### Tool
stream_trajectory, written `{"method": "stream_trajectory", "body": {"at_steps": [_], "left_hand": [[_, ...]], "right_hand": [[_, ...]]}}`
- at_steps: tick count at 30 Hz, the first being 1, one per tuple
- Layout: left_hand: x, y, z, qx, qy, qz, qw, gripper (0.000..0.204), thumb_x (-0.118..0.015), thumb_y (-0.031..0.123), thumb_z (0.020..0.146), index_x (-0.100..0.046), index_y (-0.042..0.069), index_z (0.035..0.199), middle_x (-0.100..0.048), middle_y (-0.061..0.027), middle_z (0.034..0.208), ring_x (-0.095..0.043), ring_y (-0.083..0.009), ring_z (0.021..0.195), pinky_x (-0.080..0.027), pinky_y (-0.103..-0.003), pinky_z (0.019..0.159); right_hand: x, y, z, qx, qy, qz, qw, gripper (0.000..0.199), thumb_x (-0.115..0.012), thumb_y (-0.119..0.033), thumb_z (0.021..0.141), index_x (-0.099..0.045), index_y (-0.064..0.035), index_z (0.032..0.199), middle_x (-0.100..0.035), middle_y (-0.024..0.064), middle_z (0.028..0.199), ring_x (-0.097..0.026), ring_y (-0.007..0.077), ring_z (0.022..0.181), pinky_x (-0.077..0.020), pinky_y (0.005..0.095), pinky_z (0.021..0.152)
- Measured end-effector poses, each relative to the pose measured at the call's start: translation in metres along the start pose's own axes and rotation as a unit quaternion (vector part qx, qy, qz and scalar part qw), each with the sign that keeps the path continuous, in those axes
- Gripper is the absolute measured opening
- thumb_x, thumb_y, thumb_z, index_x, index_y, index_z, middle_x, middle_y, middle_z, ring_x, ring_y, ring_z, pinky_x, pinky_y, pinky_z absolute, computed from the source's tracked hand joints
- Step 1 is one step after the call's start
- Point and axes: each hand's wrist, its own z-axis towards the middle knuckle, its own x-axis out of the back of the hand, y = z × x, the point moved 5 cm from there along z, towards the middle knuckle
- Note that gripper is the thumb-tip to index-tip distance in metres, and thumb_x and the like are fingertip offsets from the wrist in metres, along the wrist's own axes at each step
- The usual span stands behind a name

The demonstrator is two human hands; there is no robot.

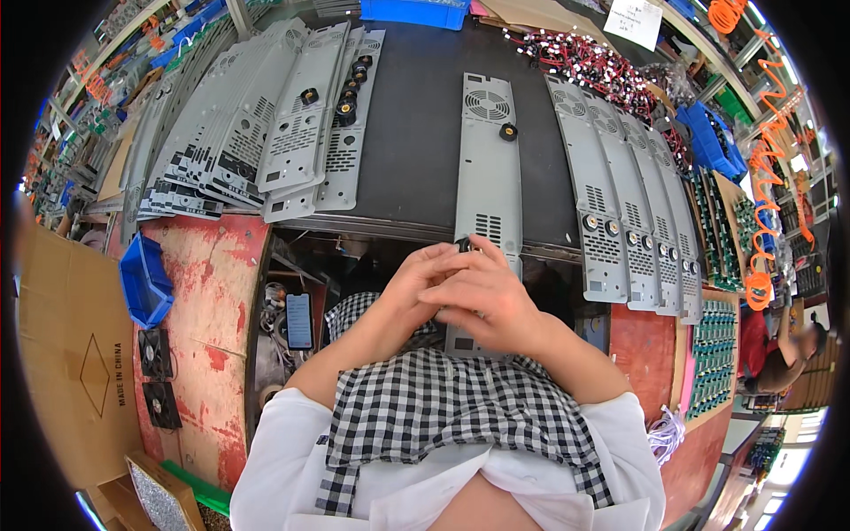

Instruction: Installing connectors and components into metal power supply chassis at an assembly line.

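A long grey metal panel (489, 190) lies lengthwise in front of me, with a round fan grille at its far end and vent slots lower down. Its near part reaches over the table edge toward my apron, partly hidden under my hands. My left hand (418, 281) and my right hand (485, 292) meet over this near part, fingers closed together. At their fingertips shows a small black round part (463, 245), mostly covered. Another black round part with a brass-coloured centre (508, 132) rests on the panel beside the grille.
Stacked grey panels (239, 133) lie at the left, several black round parts on top. Panels with fitted round parts (611, 195) overlap at the right, below red-and-black wires (580, 66). A blue bin (146, 281), black fans (158, 380), a phone (299, 321) and green circuit boards (713, 354) lie around.
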Motion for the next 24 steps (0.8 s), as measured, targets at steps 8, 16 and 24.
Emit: {"method": "stream_trajectory", "body": {"at_steps": [8, 16, 24], "left_hand": [[0.015, 0.006, 0.017, -0.034, -0.034, -0.03, 0.998, 0.016, -0.054, 0.016, 0.088, -0.058, 0.002, 0.094, -0.063, -0.0085, 0.095, -0.062, -0.0152, 0.082, -0.05, -0.028, 0.078], [0.026, -0.002, 0.003, -0.029, 0.004, 0.018, 0.999, 0.013, -0.055, 0.016, 0.087, -0.057, 0.004, 0.09, -0.062, -0.0054, 0.087, -0.06, -0.0141, 0.08, -0.049, -0.028, 0.078], [0.073, -0.053, 0.027, 0.073, 0.078, 0.019, 0.994, 0.018, -0.049, 0.015, 0.09, -0.057, 0.002, 0.101, -0.062, -0.0077, 0.099, -0.059, -0.0194, 0.092, -0.049, -0.031, 0.079]], "right_hand": [[0.015, 0.079, -0.02, -0.238, 0.01, 0.093, 0.967, 0.045, -0.069, 0.003, 0.064, -0.06, -0.0041, 0.108, -0.06, 0.0097, 0.091, -0.06, 0.0143, 0.072, -0.0487, 0.025, 0.066], [-0.004, 0.051, -0.013, -0.133, 0.022, -0.045, 0.99, 0.029, -0.068, -0.013, 0.069, -0.06, -0.0086, 0.097, -0.056, 0.0079, 0.085, -0.059, 0.0232, 0.065, -0.0503, 0.0329, 0.06], [0.02, 0.047, -0.061, -0.217, 0.036, 0.033, 0.975, 0.03, -0.067, 0.002, 0.067, -0.062, -0.0024, 0.096, -0.057, 0.006, 0.083, -0.058, 0.0123, 0.065, -0.0503, 0.0224, 0.058]]}}
